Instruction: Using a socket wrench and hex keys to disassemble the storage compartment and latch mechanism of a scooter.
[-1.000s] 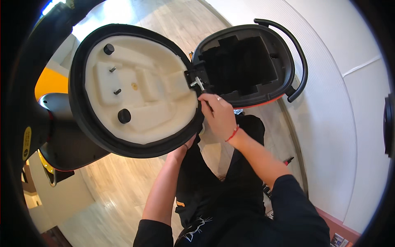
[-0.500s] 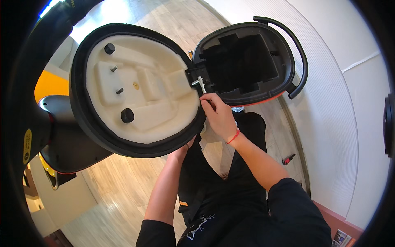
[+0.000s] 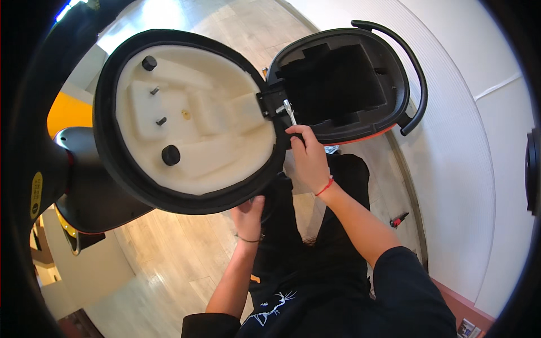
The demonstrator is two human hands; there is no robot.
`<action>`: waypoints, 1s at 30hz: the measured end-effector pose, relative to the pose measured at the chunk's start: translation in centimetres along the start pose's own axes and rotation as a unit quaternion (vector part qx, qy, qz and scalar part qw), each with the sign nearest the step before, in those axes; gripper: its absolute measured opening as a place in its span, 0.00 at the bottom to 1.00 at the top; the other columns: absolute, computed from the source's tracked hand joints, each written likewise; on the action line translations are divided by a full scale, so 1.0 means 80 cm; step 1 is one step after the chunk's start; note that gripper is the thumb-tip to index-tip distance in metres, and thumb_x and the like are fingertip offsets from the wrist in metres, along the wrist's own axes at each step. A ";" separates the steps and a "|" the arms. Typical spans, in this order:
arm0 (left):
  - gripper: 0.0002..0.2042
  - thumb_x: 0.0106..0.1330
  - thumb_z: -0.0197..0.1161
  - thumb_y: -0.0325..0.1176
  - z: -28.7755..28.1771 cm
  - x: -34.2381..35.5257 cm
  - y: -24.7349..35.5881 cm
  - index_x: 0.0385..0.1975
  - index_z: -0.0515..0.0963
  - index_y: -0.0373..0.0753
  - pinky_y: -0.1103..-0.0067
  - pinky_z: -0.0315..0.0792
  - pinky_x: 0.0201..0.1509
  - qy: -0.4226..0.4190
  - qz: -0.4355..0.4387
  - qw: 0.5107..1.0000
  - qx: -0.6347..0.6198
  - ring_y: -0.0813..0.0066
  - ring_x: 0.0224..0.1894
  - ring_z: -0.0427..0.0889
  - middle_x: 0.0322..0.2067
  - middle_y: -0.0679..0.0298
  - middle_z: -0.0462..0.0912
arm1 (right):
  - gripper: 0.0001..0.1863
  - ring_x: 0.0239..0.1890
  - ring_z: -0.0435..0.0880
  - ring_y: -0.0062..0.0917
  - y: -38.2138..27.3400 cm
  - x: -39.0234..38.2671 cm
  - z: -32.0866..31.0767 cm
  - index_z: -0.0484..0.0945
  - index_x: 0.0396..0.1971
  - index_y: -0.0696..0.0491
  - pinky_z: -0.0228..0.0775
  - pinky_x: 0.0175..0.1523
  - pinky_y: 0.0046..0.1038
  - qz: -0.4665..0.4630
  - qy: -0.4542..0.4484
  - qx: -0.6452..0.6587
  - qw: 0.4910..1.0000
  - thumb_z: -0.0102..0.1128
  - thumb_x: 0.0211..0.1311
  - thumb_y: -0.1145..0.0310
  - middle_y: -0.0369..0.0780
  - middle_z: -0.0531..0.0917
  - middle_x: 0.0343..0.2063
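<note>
My right hand [image 3: 309,159] grips a metal ratchet wrench [image 3: 289,111], its head at the black hinge [image 3: 264,106] between an upturned seat and an open black storage box. The seat [image 3: 200,149] has a cream plastic underside, a thick black rim, two black round pads and two short bolts. My left hand [image 3: 248,217] holds the seat's lower edge from below, its fingers partly hidden. The box [image 3: 394,84] lies to the right, with a curved black bar handle and a red outer edge; its dark interior is hard to make out.
A thick black frame [image 3: 45,186] and a dark rounded body [image 3: 96,208] stand at the left, with a yellow panel [image 3: 70,112] behind. My legs are below over the wooden floor [image 3: 163,253]. A red-and-black tool [image 3: 398,219] lies near a white curved wall [image 3: 462,186] at the right.
The wrench and my right hand have shifted slightly right, along with the hinge and box. My left hand has moved a little right along the seat's edge and shows more now.
</note>
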State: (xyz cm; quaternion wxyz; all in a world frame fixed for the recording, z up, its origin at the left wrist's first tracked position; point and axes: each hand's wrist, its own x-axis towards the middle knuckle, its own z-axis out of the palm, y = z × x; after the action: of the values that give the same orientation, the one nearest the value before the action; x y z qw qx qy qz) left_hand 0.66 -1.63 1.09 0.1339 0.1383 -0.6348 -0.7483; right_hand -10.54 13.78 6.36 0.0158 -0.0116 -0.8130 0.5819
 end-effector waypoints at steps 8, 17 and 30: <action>0.41 0.63 0.64 0.37 -0.028 0.034 0.121 0.72 0.46 0.36 0.67 0.51 0.73 0.112 0.247 0.962 -0.002 0.64 0.71 0.55 0.70 0.56 0.51 | 0.13 0.30 0.82 0.43 -0.026 0.026 -0.001 0.75 0.43 0.54 0.69 0.36 0.38 0.046 -0.057 -0.010 0.997 0.46 0.66 0.64 0.48 0.81 0.23; 0.40 0.66 0.59 0.45 -0.026 0.081 0.261 0.73 0.46 0.40 0.68 0.54 0.73 0.031 0.258 0.961 0.096 0.63 0.69 0.59 0.69 0.56 0.57 | 0.18 0.41 0.83 0.49 -0.059 0.041 0.019 0.78 0.42 0.56 0.72 0.48 0.43 0.033 -0.116 -0.090 0.989 0.51 0.61 0.58 0.54 0.84 0.32; 0.39 0.56 0.57 0.30 0.004 0.076 0.271 0.72 0.51 0.39 0.69 0.56 0.71 0.084 0.235 0.962 0.109 0.59 0.67 0.62 0.67 0.53 0.59 | 0.16 0.40 0.84 0.46 -0.081 0.054 0.033 0.81 0.35 0.56 0.74 0.48 0.39 0.058 -0.242 -0.215 0.944 0.56 0.56 0.59 0.51 0.85 0.31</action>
State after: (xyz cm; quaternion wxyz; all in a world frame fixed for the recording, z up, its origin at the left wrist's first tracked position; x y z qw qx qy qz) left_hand -4.52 -7.07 22.34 0.3428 0.0618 -0.7138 -0.6076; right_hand -14.98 9.37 11.71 -0.2180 0.0793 -0.8959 0.3789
